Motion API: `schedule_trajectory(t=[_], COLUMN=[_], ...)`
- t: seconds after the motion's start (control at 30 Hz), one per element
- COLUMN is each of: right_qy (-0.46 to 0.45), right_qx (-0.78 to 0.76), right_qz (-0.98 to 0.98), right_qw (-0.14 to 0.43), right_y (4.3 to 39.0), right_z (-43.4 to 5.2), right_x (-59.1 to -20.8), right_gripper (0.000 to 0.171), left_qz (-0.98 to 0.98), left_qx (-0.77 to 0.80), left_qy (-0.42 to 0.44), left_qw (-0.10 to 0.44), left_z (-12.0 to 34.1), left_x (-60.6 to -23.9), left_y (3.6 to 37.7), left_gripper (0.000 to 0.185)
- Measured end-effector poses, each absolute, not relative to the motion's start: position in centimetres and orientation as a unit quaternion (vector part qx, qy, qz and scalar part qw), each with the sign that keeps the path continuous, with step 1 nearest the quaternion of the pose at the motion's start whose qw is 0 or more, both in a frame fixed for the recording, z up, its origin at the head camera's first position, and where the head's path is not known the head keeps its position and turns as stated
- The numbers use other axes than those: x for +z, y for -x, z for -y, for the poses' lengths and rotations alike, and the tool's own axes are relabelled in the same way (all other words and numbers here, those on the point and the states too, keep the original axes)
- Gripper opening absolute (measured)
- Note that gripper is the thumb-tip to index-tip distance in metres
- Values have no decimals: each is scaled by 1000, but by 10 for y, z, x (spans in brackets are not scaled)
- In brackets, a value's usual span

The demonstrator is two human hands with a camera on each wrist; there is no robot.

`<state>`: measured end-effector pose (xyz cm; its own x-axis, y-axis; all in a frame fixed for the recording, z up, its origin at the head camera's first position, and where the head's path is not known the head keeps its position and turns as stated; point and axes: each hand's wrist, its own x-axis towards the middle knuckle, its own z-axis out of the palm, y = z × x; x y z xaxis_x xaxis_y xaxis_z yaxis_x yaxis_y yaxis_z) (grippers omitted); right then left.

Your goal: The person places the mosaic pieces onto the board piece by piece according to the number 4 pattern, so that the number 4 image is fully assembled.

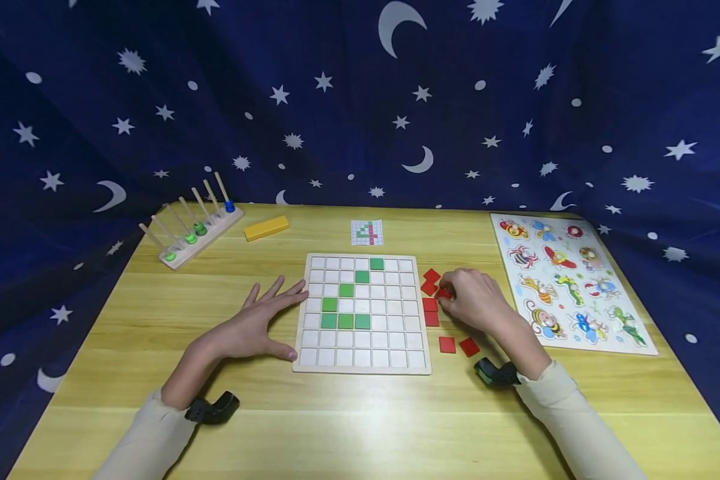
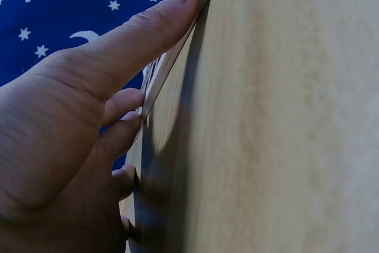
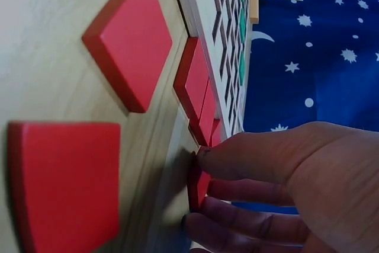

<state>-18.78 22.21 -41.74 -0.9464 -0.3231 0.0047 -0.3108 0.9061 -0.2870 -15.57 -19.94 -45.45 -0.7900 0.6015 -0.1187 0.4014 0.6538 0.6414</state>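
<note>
A wooden grid board (image 1: 363, 363) lies mid-table, with several green square tiles (image 1: 346, 321) set in its cells. My left hand (image 1: 258, 327) has its fingers spread; thumb and fingertips touch the board's left edge, as the thumb (image 2: 130, 42) shows in the left wrist view. Beyond the board's right edge, my right hand (image 1: 474, 297) pinches a red square tile (image 3: 199, 182) between thumb and fingers, low over the table. Other red tiles (image 1: 431, 305) lie beside it along the board. Two loose red tiles (image 3: 133, 42) lie closer to the wrist.
Behind the board lies a small pattern card (image 1: 367, 233) with green and red squares. A yellow block (image 1: 267, 228) and a peg stand (image 1: 207, 237) with green and blue rings are at the back left. An insect puzzle board (image 1: 570, 283) lies on the right.
</note>
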Motion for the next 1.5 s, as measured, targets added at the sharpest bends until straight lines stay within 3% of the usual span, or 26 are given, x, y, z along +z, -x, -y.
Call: schedule_trajectory(t=[0.47, 0.73, 1.5], right_qy=[162, 189, 267], right_qx=[-106, -116, -170], right_qz=[-981, -974, -948], right_qw=[-9, -37, -15], right_y=[187, 190, 217], right_z=[-222, -205, -140], right_x=[-415, -408, -416], right_gripper=[12, 23, 25], left_qz=[-894, -894, -893], left_qx=[309, 310, 314], left_qy=[-280, -277, -276], left_qw=[164, 166, 166], left_z=[199, 200, 199], left_x=[-455, -454, -453], left_y=[156, 155, 156], left_gripper=[108, 109, 107])
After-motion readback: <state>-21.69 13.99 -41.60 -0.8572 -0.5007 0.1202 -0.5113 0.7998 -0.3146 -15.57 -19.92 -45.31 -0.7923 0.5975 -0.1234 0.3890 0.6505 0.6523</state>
